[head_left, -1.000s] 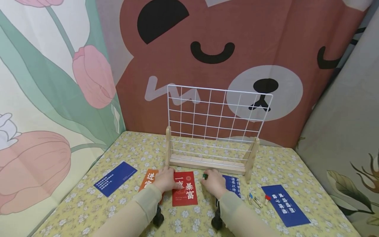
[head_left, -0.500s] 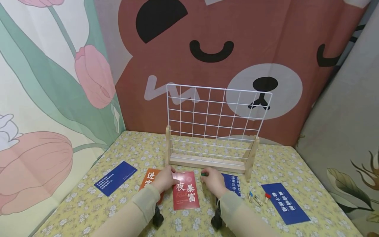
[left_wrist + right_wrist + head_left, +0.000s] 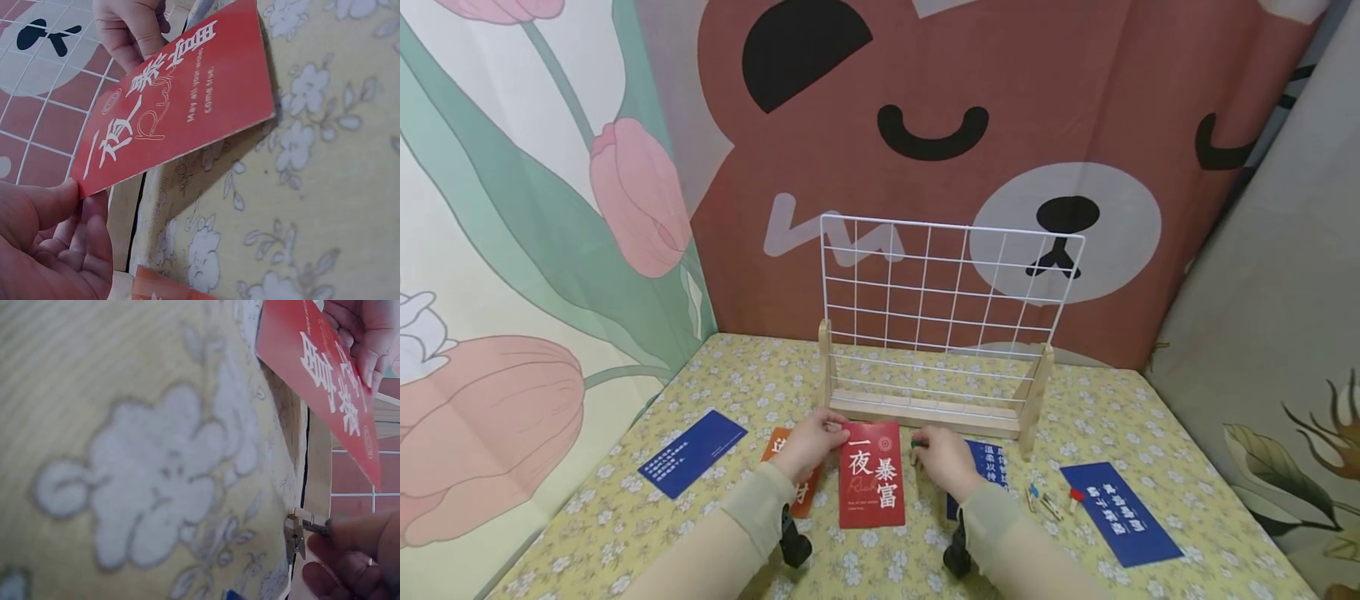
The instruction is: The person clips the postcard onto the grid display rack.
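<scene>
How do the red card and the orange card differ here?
The red card is tilted up, a corner pinched by the left hand; the orange card lies flat. In the head view, the red card's face shows almost whole, while the left hand partly covers the orange card. Both bear white characters.

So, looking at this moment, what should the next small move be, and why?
Probably raise the red card to the grid with the left hand: that hand pinches its corner, and the card is tilted, its upper end off the table. The right hand holds a clip nearby, and no card hangs on the grid.
</scene>
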The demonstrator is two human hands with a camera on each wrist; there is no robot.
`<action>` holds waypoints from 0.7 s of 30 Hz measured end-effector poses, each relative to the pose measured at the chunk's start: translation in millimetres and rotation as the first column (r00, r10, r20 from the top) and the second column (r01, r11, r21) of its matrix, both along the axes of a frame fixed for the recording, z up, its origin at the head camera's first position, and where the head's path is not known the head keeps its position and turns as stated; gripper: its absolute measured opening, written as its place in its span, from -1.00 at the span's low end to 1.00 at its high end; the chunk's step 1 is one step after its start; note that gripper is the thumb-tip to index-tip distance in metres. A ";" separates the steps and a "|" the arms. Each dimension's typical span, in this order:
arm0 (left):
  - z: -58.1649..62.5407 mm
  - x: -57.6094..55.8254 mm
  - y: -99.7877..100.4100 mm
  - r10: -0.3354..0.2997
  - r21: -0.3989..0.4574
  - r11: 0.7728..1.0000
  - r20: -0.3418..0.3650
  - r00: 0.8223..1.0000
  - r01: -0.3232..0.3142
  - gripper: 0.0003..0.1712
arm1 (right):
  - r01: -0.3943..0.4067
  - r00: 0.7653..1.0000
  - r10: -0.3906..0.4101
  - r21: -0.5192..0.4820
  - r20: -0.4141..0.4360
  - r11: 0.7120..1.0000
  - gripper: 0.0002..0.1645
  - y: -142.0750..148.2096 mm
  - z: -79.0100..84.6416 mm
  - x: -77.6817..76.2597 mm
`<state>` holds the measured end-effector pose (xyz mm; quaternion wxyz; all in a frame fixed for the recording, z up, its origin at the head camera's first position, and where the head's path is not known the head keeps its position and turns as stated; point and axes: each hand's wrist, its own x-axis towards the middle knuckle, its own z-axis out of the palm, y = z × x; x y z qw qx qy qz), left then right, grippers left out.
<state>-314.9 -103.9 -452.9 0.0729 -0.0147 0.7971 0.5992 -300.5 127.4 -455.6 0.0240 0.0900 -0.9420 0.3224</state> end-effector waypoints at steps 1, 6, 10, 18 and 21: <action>0.9 0.2 -0.7 -0.001 0.012 1.000 0.003 1.000 0.001 -0.70 | -0.007 1.000 0.007 -0.002 -0.003 1.000 -0.76 0.7 -0.6 -0.1; 5.2 0.7 -4.9 0.003 0.018 1.000 0.021 1.000 -0.004 -0.67 | -0.033 0.999 0.033 0.006 -0.027 0.999 -0.75 2.9 -2.4 -0.9; 8.8 0.7 -9.0 0.012 -0.020 1.000 0.036 0.999 -0.011 -0.71 | -0.045 0.998 0.046 0.032 -0.031 0.998 -0.76 3.0 -1.6 -1.6; 12.9 0.1 -13.3 -0.010 0.026 1.000 0.041 0.999 0.008 -0.74 | -0.082 0.996 0.083 0.044 -0.011 0.996 -0.80 2.8 0.5 -2.4; 13.7 -1.0 -14.2 -0.012 0.060 0.998 0.041 0.999 0.010 -0.73 | -0.094 0.996 0.094 0.047 -0.005 0.995 -0.78 3.2 0.0 -2.4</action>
